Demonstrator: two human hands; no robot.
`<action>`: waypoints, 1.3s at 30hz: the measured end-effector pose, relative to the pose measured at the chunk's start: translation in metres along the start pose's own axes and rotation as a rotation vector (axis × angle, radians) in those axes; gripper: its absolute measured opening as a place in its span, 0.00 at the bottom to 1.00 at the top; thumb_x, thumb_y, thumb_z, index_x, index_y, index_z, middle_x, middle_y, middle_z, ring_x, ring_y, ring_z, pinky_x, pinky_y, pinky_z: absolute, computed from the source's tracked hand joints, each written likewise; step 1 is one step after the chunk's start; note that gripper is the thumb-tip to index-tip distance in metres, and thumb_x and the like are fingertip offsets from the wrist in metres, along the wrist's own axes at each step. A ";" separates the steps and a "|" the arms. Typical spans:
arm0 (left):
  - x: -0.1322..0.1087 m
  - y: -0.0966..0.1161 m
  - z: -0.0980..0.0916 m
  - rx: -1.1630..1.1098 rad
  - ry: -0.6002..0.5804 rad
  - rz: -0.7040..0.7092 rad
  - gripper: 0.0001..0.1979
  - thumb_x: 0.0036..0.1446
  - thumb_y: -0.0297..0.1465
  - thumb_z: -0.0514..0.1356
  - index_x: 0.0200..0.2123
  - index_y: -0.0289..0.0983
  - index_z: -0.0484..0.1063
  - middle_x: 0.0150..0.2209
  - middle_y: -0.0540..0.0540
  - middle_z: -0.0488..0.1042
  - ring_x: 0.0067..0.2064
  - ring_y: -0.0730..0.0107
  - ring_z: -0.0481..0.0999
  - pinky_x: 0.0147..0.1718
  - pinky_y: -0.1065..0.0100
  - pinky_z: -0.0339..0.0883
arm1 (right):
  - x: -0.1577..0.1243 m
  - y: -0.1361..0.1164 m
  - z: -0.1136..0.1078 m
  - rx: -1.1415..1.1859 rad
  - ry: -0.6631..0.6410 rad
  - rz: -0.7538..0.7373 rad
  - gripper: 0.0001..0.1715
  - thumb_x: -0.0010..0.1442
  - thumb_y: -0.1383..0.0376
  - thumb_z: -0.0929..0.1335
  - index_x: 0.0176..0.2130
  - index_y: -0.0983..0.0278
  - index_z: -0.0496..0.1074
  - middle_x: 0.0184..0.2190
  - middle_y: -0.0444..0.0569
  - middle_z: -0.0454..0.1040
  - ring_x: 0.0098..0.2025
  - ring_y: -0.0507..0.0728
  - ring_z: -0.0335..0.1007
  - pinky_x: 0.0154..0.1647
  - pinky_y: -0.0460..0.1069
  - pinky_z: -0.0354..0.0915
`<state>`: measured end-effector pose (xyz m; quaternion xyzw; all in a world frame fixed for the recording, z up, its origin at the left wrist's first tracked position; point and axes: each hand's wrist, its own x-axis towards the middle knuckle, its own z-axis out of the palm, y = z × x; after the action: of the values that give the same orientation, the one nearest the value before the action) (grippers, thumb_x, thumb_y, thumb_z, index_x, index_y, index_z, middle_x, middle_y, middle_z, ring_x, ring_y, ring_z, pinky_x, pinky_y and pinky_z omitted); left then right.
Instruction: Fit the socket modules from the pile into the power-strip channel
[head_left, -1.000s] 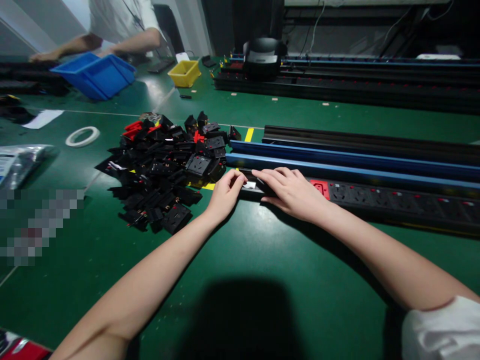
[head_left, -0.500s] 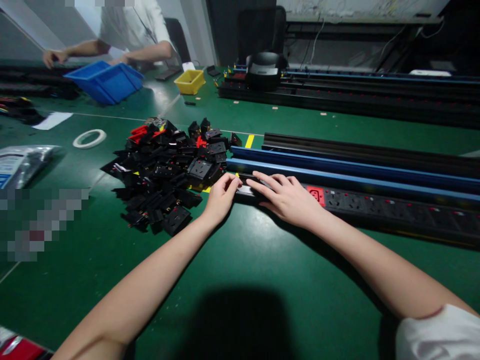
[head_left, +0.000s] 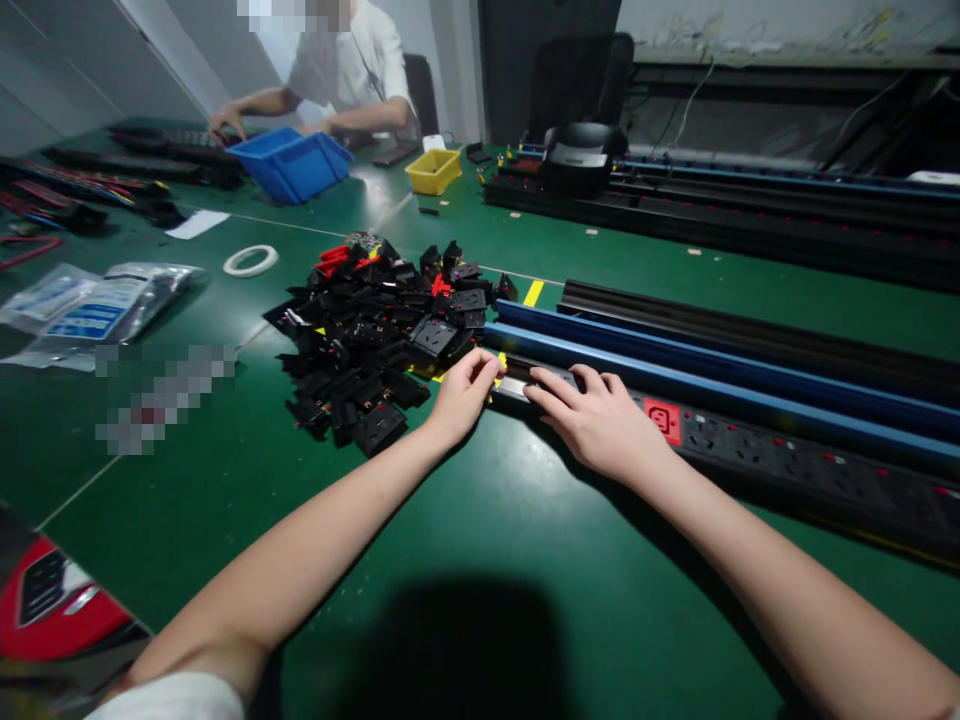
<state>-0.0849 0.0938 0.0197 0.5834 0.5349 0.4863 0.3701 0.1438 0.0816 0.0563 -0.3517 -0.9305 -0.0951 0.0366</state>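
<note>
A long black power strip (head_left: 780,459) lies across the right half of the table, with a red socket (head_left: 661,421) and a row of black sockets set in it. Close to its left end, my left hand (head_left: 466,400) has thumb and forefinger pressed together; whatever is between them is hidden. My right hand (head_left: 611,425) rests on the strip left of the red socket, fingers spread and palm down. Between the hands, a bare silvery edge (head_left: 513,387) of the strip shows. Left of my left hand lies a heap of black socket modules (head_left: 367,345) with a few red ones.
Blue rails (head_left: 720,370) and a black rail (head_left: 750,325) lie behind the strip. Farther back are a blue bin (head_left: 292,170), a yellow bin (head_left: 433,174) and more long black strips (head_left: 712,225). A tape roll (head_left: 250,262) and plastic bags (head_left: 105,310) lie left. A co-worker (head_left: 349,80) sits opposite.
The camera view has turned left, so everything sits farther right in the picture. Both hands keep nearly the same places on the strip. The co-worker's hand has shifted closer to the blue bin.
</note>
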 end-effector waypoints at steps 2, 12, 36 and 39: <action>0.000 0.001 -0.001 0.010 0.008 -0.003 0.12 0.64 0.40 0.57 0.32 0.39 0.71 0.32 0.50 0.74 0.35 0.69 0.72 0.39 0.68 0.65 | 0.000 0.000 0.001 -0.004 0.006 -0.006 0.25 0.75 0.60 0.58 0.67 0.55 0.64 0.73 0.50 0.60 0.62 0.75 0.62 0.46 0.61 0.62; -0.008 -0.005 -0.002 0.101 0.206 0.076 0.08 0.67 0.38 0.57 0.39 0.39 0.71 0.38 0.47 0.75 0.40 0.66 0.75 0.39 0.66 0.70 | 0.000 0.000 0.000 -0.011 0.040 -0.008 0.20 0.76 0.58 0.57 0.55 0.62 0.71 0.64 0.55 0.70 0.59 0.72 0.65 0.47 0.60 0.60; -0.009 0.002 -0.005 0.510 0.201 0.272 0.18 0.57 0.19 0.49 0.45 0.41 0.69 0.53 0.43 0.79 0.65 0.58 0.72 0.63 0.49 0.60 | -0.001 0.000 0.003 -0.046 0.062 -0.014 0.20 0.76 0.59 0.57 0.58 0.61 0.70 0.65 0.55 0.69 0.59 0.71 0.64 0.48 0.60 0.59; -0.008 0.001 -0.004 0.461 0.153 0.319 0.18 0.61 0.20 0.49 0.50 0.41 0.68 0.58 0.41 0.75 0.65 0.61 0.71 0.64 0.51 0.62 | -0.001 0.000 0.002 -0.042 0.062 -0.015 0.20 0.75 0.59 0.58 0.58 0.61 0.70 0.65 0.56 0.69 0.59 0.71 0.64 0.48 0.60 0.59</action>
<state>-0.0883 0.0851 0.0198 0.6906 0.5591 0.4466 0.1052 0.1448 0.0815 0.0538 -0.3423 -0.9294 -0.1255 0.0572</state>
